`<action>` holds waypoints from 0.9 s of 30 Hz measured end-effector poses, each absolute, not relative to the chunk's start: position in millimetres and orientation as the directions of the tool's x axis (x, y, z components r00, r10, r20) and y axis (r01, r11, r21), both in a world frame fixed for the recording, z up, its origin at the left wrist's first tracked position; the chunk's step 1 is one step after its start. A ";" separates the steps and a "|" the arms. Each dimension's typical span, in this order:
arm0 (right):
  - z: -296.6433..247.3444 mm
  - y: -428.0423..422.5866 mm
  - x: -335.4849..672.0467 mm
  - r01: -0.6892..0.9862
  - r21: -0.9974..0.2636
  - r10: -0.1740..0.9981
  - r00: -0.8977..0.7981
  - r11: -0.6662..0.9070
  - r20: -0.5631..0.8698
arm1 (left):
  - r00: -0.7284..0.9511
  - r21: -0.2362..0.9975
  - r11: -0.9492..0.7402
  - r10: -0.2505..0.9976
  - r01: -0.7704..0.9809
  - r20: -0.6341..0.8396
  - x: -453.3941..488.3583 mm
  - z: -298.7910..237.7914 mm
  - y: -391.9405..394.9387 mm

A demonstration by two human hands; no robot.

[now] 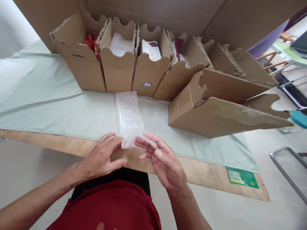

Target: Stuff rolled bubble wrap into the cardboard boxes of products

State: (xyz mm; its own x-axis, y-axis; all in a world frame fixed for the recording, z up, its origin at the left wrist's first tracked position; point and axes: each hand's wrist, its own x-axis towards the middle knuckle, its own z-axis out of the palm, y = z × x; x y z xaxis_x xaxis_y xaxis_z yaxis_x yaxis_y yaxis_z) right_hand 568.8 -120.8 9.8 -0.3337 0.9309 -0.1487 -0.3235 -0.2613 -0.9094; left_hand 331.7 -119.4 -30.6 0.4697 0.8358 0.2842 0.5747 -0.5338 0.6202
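Note:
A clear bubble-wrap pouch (129, 114) lies on the pale green cloth in front of me, its smooth near end reaching the table's front edge. My right hand (165, 162) has the pouch's thin plastic flap between thumb and fingers. Other fingers of that hand are loosely curled and partly seen behind the plastic. On the pouch's left, my left hand (103, 155) is palm down with thumb and fingers apart. Its fingertips are at the pouch's near left corner; whether they touch it is unclear.
Several open cardboard bins stand along the back; one holds red packets (90, 41), another bubble wrap (122, 45), another a white item (150, 50). A separate cardboard bin (223, 115) stands at right. Bubble-wrap sheeting (5, 84) lies far left. A metal-framed stool (293, 173) is beyond the table.

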 end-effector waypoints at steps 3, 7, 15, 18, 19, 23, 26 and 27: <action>-0.3 -92.2 555.7 -0.385 -0.875 0.931 -0.324 -0.292 -0.169 | 0.117 0.712 -0.333 0.935 0.618 0.336 351.6 -40.8 -119.6; -16.4 -70.0 546.7 -0.359 -0.843 0.900 -0.327 -0.400 -0.288 | -0.107 0.750 -0.231 0.922 0.620 0.372 367.3 -49.4 -115.5; -9.6 -67.5 546.5 -0.218 -0.899 0.880 -0.382 -0.381 -0.280 | -0.103 0.678 -0.258 0.890 0.689 0.443 363.2 -53.2 -111.3; -12.5 -61.8 544.4 -0.175 -0.904 0.878 -0.367 -0.389 -0.307 | -0.060 0.603 -0.273 0.879 0.750 0.473 365.6 -55.3 -109.8; -14.5 -60.5 545.0 -0.156 -0.911 0.881 -0.361 -0.382 -0.307 | -0.050 0.583 -0.273 0.878 0.765 0.476 366.4 -55.4 -109.5; -21.8 -66.3 559.3 0.025 -0.996 0.954 -0.287 -0.083 -0.087 | -0.016 0.528 -0.277 0.876 0.803 0.483 367.1 -53.3 -109.5; -24.5 -77.2 576.3 0.358 -0.857 0.907 -0.339 0.370 0.250 | 0.016 0.486 -0.292 0.869 0.824 0.495 366.0 -51.3 -109.5; -25.5 -79.9 580.5 0.453 -0.751 0.861 -0.407 0.480 0.304 | 0.029 0.469 -0.297 0.867 0.832 0.497 365.8 -51.0 -109.2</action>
State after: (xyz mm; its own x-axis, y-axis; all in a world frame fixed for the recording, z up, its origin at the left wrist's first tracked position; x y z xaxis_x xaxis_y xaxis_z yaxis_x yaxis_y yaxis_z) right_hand 580.5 -79.9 -25.5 -0.4069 0.8613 0.3043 0.4533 0.4797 -0.7513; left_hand 365.8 -109.2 -51.0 0.0291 0.8674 0.4968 0.8319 -0.2966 0.4690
